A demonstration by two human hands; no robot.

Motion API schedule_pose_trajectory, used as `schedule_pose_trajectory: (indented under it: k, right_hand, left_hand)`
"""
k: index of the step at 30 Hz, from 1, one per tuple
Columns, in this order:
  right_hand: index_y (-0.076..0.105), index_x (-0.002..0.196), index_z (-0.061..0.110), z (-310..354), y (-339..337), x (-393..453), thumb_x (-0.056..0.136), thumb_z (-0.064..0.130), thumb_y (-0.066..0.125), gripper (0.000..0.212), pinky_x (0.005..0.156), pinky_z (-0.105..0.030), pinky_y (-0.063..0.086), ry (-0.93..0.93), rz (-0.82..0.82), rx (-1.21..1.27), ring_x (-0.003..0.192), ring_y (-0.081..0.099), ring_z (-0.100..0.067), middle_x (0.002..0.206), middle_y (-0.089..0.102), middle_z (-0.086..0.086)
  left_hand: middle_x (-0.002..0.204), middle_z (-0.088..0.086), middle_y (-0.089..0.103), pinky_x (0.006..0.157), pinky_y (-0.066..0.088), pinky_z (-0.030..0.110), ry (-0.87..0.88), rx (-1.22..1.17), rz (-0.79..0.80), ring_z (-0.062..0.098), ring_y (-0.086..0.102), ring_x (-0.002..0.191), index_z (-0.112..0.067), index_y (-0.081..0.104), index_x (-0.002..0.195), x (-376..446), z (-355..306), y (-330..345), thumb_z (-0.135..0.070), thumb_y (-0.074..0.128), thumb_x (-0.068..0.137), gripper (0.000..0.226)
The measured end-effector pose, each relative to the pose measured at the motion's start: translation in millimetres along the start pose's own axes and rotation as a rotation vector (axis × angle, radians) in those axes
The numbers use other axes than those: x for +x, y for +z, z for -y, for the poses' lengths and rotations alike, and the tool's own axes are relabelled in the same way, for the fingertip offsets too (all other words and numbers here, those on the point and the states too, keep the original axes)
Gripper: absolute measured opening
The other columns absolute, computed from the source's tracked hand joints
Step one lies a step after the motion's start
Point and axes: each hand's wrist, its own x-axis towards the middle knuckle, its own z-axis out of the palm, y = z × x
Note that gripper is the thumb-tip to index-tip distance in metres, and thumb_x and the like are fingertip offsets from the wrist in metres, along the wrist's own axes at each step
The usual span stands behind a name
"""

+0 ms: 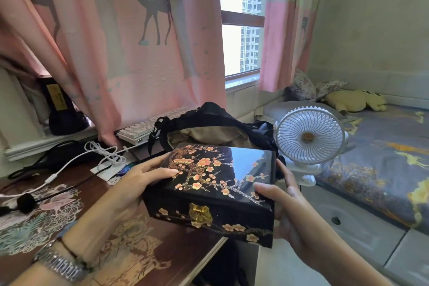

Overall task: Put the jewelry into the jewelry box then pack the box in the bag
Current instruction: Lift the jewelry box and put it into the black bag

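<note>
While our left hand point(148, 177) grips one side of the closed black lacquered jewelry box point(213, 189) and our right hand point(284, 202) clasps the other, the box hangs tilted above the table's point(144, 248) right edge. Behind it, the black bag point(216, 127) gapes open near the table's far edge, beside a white clip fan point(310, 139).

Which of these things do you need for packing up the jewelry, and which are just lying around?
For the job: jewelry box, shut, held by left hand and right hand; black bag, open behind it.

Just lying about: white fan, keyboard, white cable, yellow plush toy.
</note>
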Motion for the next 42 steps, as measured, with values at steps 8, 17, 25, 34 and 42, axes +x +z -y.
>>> schedule_pose_trajectory:
  k: [8,17,25,34,42]
  right_hand:
    - [0.041,0.123,0.059,-1,2,1,0.055,0.018,0.086,0.092,0.062,-0.048,0.057,-0.092,-0.098,0.103,0.088,0.073,-0.032,0.107,0.074,-0.004]
    - [0.049,0.113,0.059,8,-11,8,0.050,0.016,0.086,0.085,0.064,-0.050,0.057,-0.147,-0.156,0.130,0.089,0.072,-0.033,0.107,0.074,-0.007]
    - [0.053,0.111,0.056,6,-17,14,0.040,0.023,0.084,0.084,0.062,-0.050,0.057,-0.161,-0.266,0.152,0.086,0.073,-0.034,0.108,0.073,-0.009]
    - [0.054,0.114,0.053,4,-9,24,0.040,0.013,0.083,0.090,0.059,-0.043,0.058,-0.218,-0.330,0.186,0.080,0.074,-0.033,0.091,0.077,-0.007]
    - [0.051,0.114,0.055,11,2,19,0.045,0.015,0.079,0.084,0.069,-0.049,0.060,-0.222,-0.320,0.163,0.089,0.073,-0.031,0.104,0.074,-0.008]
  left_hand:
    - [0.102,0.004,0.073,0.061,0.055,0.023,-0.070,0.123,0.093,0.019,0.070,0.092,-0.032,0.069,0.105,35,-29,10,-0.026,0.081,0.050,0.056]
    - [0.104,-0.008,0.072,0.080,0.051,0.028,-0.071,0.450,0.175,0.011,0.066,0.097,-0.044,0.062,0.110,69,-46,19,-0.039,0.079,0.062,0.051]
    - [0.107,-0.011,0.067,0.074,0.039,0.005,0.579,1.141,0.032,0.000,0.060,0.088,-0.033,0.063,0.108,123,-93,25,-0.036,0.073,0.075,0.035]
    - [0.131,-0.011,0.055,0.098,0.034,0.031,0.715,1.641,0.265,0.013,0.047,0.120,-0.033,0.062,0.111,187,-73,42,-0.011,0.057,0.082,0.037]
    - [0.129,-0.011,0.058,0.113,-0.006,0.035,0.760,1.810,0.364,0.008,0.043,0.124,-0.036,0.063,0.113,203,-77,43,-0.008,0.058,0.079,0.044]
